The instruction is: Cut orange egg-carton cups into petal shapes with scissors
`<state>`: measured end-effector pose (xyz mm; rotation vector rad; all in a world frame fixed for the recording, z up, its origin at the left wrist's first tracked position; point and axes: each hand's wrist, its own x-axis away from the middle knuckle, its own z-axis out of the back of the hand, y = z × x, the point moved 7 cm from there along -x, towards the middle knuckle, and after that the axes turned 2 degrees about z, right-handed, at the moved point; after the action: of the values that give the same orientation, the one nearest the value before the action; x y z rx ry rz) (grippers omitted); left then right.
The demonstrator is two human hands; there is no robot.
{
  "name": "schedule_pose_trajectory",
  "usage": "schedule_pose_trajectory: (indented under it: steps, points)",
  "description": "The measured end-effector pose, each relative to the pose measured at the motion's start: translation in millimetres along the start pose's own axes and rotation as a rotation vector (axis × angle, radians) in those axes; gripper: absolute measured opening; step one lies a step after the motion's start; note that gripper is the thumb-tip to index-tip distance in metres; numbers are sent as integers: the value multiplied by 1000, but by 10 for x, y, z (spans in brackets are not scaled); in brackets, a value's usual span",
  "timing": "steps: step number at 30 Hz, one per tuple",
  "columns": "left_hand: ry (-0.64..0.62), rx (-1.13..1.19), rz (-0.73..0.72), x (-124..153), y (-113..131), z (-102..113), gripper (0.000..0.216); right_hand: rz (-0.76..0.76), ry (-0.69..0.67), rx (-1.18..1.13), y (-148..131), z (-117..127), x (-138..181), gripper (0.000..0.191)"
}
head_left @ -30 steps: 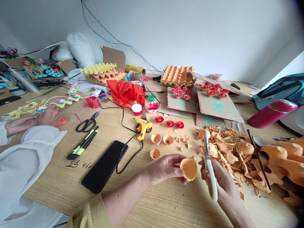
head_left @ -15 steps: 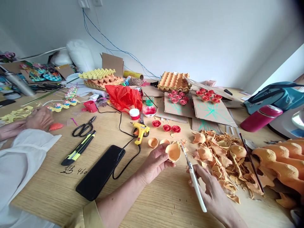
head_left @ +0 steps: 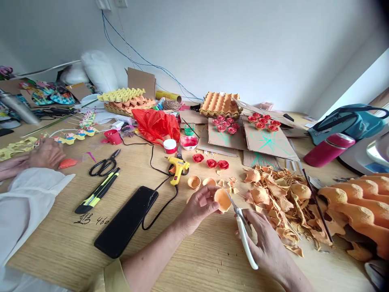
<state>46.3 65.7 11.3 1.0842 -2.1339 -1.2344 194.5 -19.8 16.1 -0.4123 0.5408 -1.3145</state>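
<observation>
Between the thumb and fingers of my left hand (head_left: 199, 209) is an orange egg-carton cup (head_left: 223, 199), its hollow side facing me. White-handled scissors (head_left: 245, 239) sit in my right hand (head_left: 267, 243), fingers wrapped round the handles. Their blades reach the cup's right rim, slightly apart. Two more cut cups, one of them here (head_left: 193, 183), stand on the table just beyond my left hand, with small orange scraps (head_left: 232, 182) beside them. To the right of the scissors lies a heap of torn carton pieces (head_left: 279, 198).
A yellow glue gun (head_left: 178, 169), black phone (head_left: 126, 221), utility knife (head_left: 99, 190) and black scissors (head_left: 105, 163) lie left. Red paper roses (head_left: 211, 163) sit ahead. Orange egg trays (head_left: 358, 198) and a pink bottle (head_left: 330, 150) stand right. Another person's hand (head_left: 47, 154) is far left.
The cup has turned in my left hand, and its rim looks rounder. My right hand has brought the scissors from beside the cup onto its rim, with their handles now spread apart.
</observation>
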Motion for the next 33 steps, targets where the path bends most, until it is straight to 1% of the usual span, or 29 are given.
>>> schedule_pose_trajectory:
  steps: [3, 8, 13, 17, 21, 26, 30, 33]
  points:
    - [-19, -14, -8, -3, 9, -22, 45, 12, 24, 19, -11, 8, -1, 15]
    - [-55, -34, -44, -19, 9, -29, 42, 8, 0, 13, -19, -3, -7, 11]
    - [-55, -29, -40, -12, -3, -15, 41, -10, -10, -14, -15, 1, 2, 22]
    - [-33, 17, -12, 1, 2, -16, 43, -13, -5, -20, -20, -2, 5, 28]
    - [-23, 99, 24, 4, -3, -18, 43, 10, 15, -33, -35, -6, 17, 29]
    - [-27, 157, 6, -16, -7, 11, 38, 20, 34, -56, -51, -1, 41, 31]
    - [-22, 149, -14, -19, 8, 27, 36, 7, 35, -58, -45, 0, 23, 32]
    - [-36, 100, -26, -12, 36, 13, 34, -14, 18, -46, -23, -14, 8, 29]
